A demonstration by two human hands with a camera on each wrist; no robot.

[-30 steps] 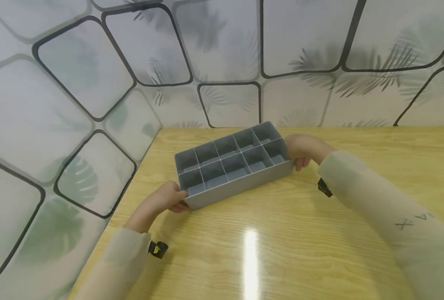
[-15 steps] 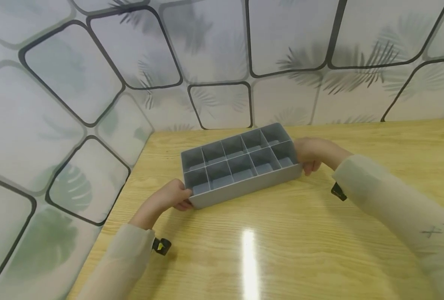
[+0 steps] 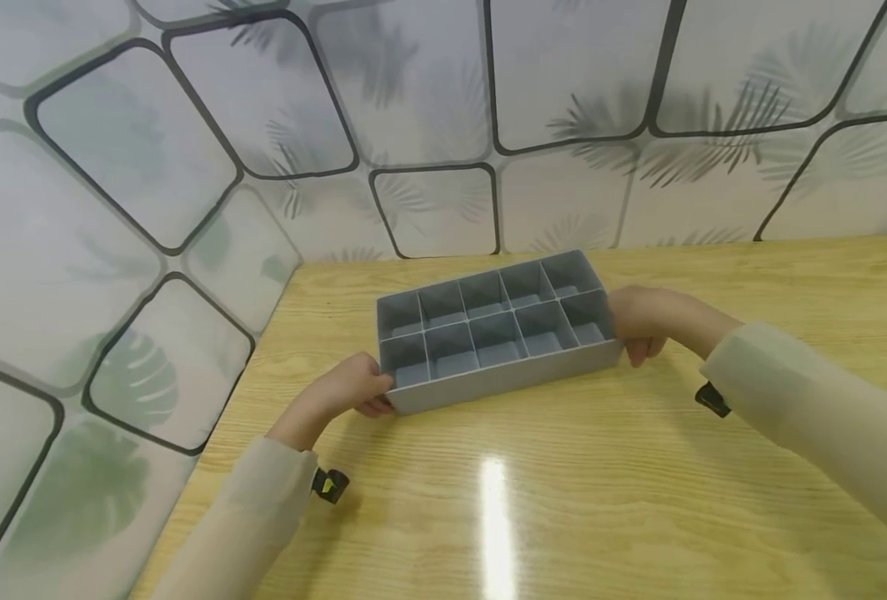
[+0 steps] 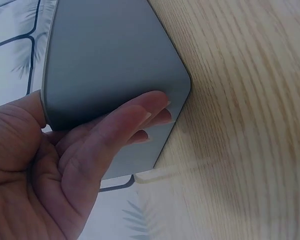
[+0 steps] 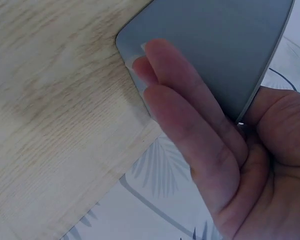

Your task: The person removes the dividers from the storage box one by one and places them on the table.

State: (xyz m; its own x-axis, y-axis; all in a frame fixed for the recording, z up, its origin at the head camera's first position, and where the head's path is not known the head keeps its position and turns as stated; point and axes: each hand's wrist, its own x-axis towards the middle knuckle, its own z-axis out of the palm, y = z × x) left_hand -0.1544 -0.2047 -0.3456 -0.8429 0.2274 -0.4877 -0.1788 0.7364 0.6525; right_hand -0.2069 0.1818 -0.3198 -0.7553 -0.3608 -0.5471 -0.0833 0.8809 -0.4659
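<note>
A grey divided box (image 3: 503, 379) with two rows of compartments sits at a slant on the wooden table, its right end farther back. The left hand (image 3: 346, 387) grips its near left corner, thumb over the rim and fingers against the outer wall. At the right end, the right hand (image 3: 646, 321) holds the box the same way. In the left wrist view, the fingers of the left hand (image 4: 85, 160) lie along the grey wall (image 4: 105, 60). The right wrist view has the right hand (image 5: 215, 150) against the opposite end wall (image 5: 205, 45). No contents show in the compartments.
The wooden table (image 3: 608, 483) extends in front of the box and to both sides. Behind it and along the left stands a wall (image 3: 428, 100) with a leaf and dark-line pattern. A bright reflection lies on the tabletop near the front.
The box has shifted to the right in the view and turned slightly, lying less slanted, with both hands still gripping it. The head view has also moved a little.
</note>
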